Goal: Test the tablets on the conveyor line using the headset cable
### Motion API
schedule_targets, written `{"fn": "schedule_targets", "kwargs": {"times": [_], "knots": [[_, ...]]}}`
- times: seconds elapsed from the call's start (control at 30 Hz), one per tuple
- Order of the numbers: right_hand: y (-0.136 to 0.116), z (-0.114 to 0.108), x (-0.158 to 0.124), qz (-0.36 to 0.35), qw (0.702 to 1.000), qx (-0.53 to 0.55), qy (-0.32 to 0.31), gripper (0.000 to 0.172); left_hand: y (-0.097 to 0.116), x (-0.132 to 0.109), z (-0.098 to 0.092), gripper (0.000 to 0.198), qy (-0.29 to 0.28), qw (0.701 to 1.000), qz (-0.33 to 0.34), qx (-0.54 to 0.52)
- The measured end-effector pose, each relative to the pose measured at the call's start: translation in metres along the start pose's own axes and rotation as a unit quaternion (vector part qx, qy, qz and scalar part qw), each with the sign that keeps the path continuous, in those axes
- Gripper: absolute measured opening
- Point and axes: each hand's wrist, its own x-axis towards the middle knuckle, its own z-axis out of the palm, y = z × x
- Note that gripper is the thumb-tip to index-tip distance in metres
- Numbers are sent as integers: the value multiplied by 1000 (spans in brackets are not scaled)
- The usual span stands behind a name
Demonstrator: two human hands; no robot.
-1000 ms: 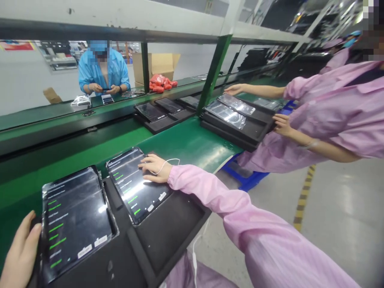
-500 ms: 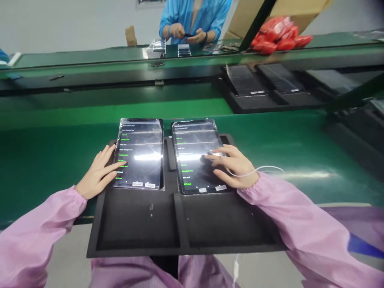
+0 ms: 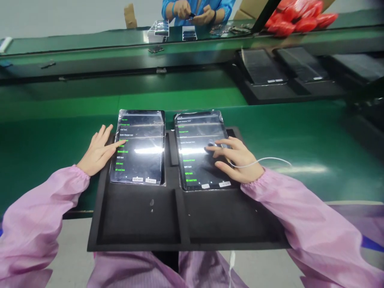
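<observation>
Two tablets lie side by side across the far part of a black foam tray [image 3: 138, 216], their screens lit with lists of green and white test names. At the left tablet [image 3: 141, 160], my left hand [image 3: 97, 154] has its fingers spread, one fingertip on the left side of the screen. Over the right edge of the right tablet [image 3: 195, 170] lies my right hand [image 3: 238, 162], fingers stretched apart and a fingertip at the middle of the screen. A thin white cable [image 3: 270, 159] runs out from beneath this hand; its inner end is hidden.
Beyond the green bench, more tablets [image 3: 264, 68] lie in another black tray [image 3: 270, 94] at the back right. Red plastic bundles [image 3: 297, 20] sit on the far shelf. Across from me, a person in blue sleeves [image 3: 223, 10] holds a small dark item.
The lists on both screens have scrolled upward, showing another line at the bottom. My left fingertip has moved a little up the screen. The whole view has shifted slightly.
</observation>
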Motion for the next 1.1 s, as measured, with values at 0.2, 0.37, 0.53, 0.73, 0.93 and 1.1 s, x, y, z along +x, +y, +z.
{"fn": "schedule_targets", "kwargs": {"times": [0.2, 0.37, 0.53, 0.73, 0.93, 1.1], "knots": [[1, 1, -1, 5, 1000, 6, 3, 18, 0, 8, 5, 63, 5, 1000, -25, -14], [3, 2, -1, 6, 1000, 5, 0, 21, 0, 11, 9, 63, 0, 999, -32, -11], [4, 1, -1, -8, 1000, 1, 3, 18, 0, 13, 10, 63, 8, 999, -37, -10], [5, 0, -2, 9, 1000, -4, -8, 18, 1, 20, 9, 63, 7, 999, -38, 1], [5, -2, -2, 12, 1000, -4, -2, 17, 2, 26, 10, 58, 27, 999, -43, -3], [2, -1, -2, 8, 1000, -1, -5, 16, 1, 25, 10, 65, 28, 999, -41, 13]]}}
